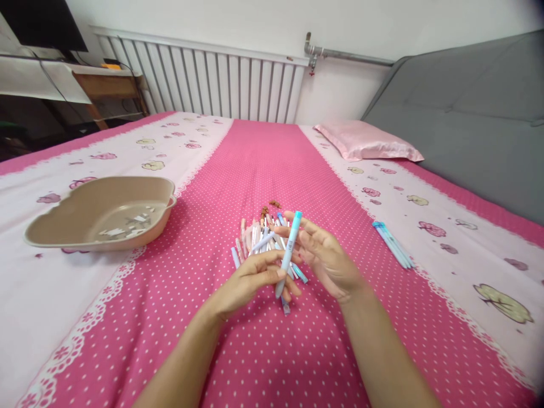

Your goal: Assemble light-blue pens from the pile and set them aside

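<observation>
My left hand (257, 277) pinches the lower part of a pale marker pen (289, 249) with a light blue cap, tilted with the cap end up. Close beside its upper part is my right hand (323, 255), thumb and fingers apart; some of its fingers pass behind the pen, and whether they touch it is hard to see. Under and beyond both hands lies a loose pile of pens (255, 235) in white, pink, lilac and blue, partly hidden by the hands. A small group of blue-capped pens (393, 245) lies side by side to the right.
A beige plastic basin (102, 209) with small white scraps sits at the left. Small brown pieces (274, 203) lie behind the pile. The bed's pink dotted cover (272, 153) spreads beneath everything. A pink pillow (368, 141) rests by the grey headboard (463, 119); a white radiator (208, 79) stands behind.
</observation>
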`<state>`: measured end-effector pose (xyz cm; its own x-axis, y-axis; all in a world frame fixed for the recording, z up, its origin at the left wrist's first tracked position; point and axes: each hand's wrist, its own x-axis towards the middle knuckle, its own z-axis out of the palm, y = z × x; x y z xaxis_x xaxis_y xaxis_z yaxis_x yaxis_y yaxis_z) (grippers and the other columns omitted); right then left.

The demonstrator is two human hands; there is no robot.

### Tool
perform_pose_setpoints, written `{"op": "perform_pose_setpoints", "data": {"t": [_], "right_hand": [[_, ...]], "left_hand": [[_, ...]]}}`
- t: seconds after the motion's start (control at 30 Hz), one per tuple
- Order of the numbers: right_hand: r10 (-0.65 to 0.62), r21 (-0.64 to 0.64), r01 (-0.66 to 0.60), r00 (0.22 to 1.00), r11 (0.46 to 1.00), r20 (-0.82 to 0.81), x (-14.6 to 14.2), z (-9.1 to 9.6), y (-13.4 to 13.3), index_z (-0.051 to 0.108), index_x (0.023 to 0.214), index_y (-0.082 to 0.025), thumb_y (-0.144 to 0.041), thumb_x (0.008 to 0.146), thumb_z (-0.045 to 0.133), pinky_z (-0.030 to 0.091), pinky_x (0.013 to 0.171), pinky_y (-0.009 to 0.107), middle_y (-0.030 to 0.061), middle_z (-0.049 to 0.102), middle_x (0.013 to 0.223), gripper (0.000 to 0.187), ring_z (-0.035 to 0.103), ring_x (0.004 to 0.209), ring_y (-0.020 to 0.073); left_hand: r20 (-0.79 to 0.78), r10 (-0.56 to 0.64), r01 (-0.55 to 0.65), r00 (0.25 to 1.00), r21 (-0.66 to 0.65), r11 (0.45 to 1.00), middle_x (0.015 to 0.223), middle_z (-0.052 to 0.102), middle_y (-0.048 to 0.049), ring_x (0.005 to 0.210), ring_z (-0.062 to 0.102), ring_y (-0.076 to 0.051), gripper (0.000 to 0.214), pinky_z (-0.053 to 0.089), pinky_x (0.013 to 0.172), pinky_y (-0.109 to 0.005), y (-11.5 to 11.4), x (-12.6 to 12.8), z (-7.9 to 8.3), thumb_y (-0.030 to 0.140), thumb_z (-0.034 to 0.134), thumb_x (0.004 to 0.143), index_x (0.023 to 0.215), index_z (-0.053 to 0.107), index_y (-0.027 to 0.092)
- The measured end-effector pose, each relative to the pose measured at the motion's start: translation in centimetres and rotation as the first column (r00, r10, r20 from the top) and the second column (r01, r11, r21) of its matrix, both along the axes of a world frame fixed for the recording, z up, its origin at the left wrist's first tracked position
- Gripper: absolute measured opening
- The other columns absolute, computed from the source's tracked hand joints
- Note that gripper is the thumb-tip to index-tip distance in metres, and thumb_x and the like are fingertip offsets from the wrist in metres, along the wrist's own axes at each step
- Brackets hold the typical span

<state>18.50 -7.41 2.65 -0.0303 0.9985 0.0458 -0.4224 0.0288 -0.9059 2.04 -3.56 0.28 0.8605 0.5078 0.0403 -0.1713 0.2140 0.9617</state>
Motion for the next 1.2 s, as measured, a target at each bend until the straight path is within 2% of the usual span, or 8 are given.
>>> {"op": "perform_pose_setpoints", "data": {"t": [0.13,0.27,0.5,0.7,0.8,0.93,1.03,1.2], "right_hand": [[0.047,-0.008,-0.047,0.999,0.999,0.007,0.22,0.06,-0.09,0.059,0.118,-0.028,-0.030,0.078,0.067,0.047,0.064,0.027,0.0026,0.069,0.101,0.041,0.052,0.060,0.0089],[0.034,0.011,-0.034,0.999,0.999,0.021,0.34,-0.38,0.06,0.061,0.115,-0.027,-0.026,0.075,0.071,0.046,0.062,0.025,0.0012,0.069,0.094,0.042,0.052,0.061,0.0083],[-0.048,-0.028,0.049,0.998,0.998,0.037,0.15,-0.42,0.21,0.063,0.106,-0.024,-0.025,0.064,0.080,0.044,0.056,0.021,-0.0022,0.065,0.078,0.045,0.055,0.063,0.0086],[-0.071,-0.048,0.075,0.995,0.996,0.073,0.18,-0.53,0.15,0.064,0.102,-0.023,-0.026,0.060,0.083,0.048,0.062,0.022,-0.0034,0.061,0.072,0.046,0.058,0.067,0.0103],[-0.053,-0.035,0.055,0.997,0.998,0.058,0.19,-0.57,0.10,0.065,0.103,-0.023,-0.028,0.064,0.080,0.049,0.067,0.024,-0.0007,0.065,0.080,0.042,0.059,0.072,0.0114],[0.072,-0.009,-0.072,0.997,0.997,-0.012,0.18,-0.31,-0.03,0.063,0.113,-0.026,-0.030,0.077,0.071,0.049,0.071,0.025,0.0018,0.068,0.093,0.037,0.056,0.069,0.0090],[0.112,-0.004,-0.112,0.993,0.994,-0.031,0.23,-0.24,-0.03,0.063,0.114,-0.026,-0.027,0.076,0.071,0.050,0.073,0.025,0.0016,0.069,0.091,0.039,0.057,0.071,0.0096],[0.084,-0.022,-0.083,0.996,0.996,0.014,0.32,-0.48,0.09,0.066,0.110,-0.025,-0.027,0.072,0.074,0.049,0.062,0.022,0.0008,0.069,0.083,0.039,0.055,0.062,0.0082]], "left_hand": [[0.006,0.009,-0.009,1.000,-0.005,1.000,0.078,0.073,-0.0093,0.066,0.066,-0.015,0.032,0.051,0.066,-0.026,0.00,-0.01,0.07,0.022,0.051,0.089,0.119,0.059,0.013],[0.008,-0.004,0.004,1.000,0.002,1.000,0.079,0.073,-0.0100,0.066,0.067,-0.015,0.032,0.051,0.067,-0.027,0.03,-0.06,0.05,0.022,0.051,0.089,0.119,0.059,0.013],[-0.007,-0.004,0.004,1.000,0.009,1.000,0.079,0.073,-0.0091,0.065,0.066,-0.014,0.031,0.051,0.063,-0.025,-0.03,-0.03,-0.05,0.025,0.056,0.088,0.116,0.058,0.013],[-0.069,0.023,-0.020,0.997,0.049,0.999,0.079,0.073,-0.0087,0.065,0.065,-0.013,0.032,0.049,0.062,-0.023,-0.14,0.17,-0.01,0.028,0.060,0.085,0.114,0.059,0.013],[-0.056,0.030,-0.027,0.998,0.047,0.999,0.079,0.073,-0.0084,0.066,0.066,-0.013,0.032,0.049,0.063,-0.023,-0.08,0.15,0.09,0.027,0.059,0.086,0.115,0.058,0.014],[0.007,-0.013,0.013,1.000,-0.008,1.000,0.081,0.073,-0.0096,0.067,0.067,-0.014,0.032,0.049,0.067,-0.025,0.03,-0.22,0.32,0.024,0.051,0.090,0.119,0.057,0.014],[0.014,-0.053,0.053,0.998,-0.046,0.997,0.081,0.073,-0.0112,0.067,0.067,-0.015,0.032,0.048,0.068,-0.026,0.01,-0.47,0.44,0.022,0.047,0.090,0.119,0.057,0.011],[0.024,-0.079,0.080,0.997,-0.054,0.995,0.083,0.073,-0.0124,0.067,0.068,-0.016,0.033,0.049,0.068,-0.027,-0.04,-0.46,0.37,0.022,0.047,0.090,0.120,0.056,0.010]]}}
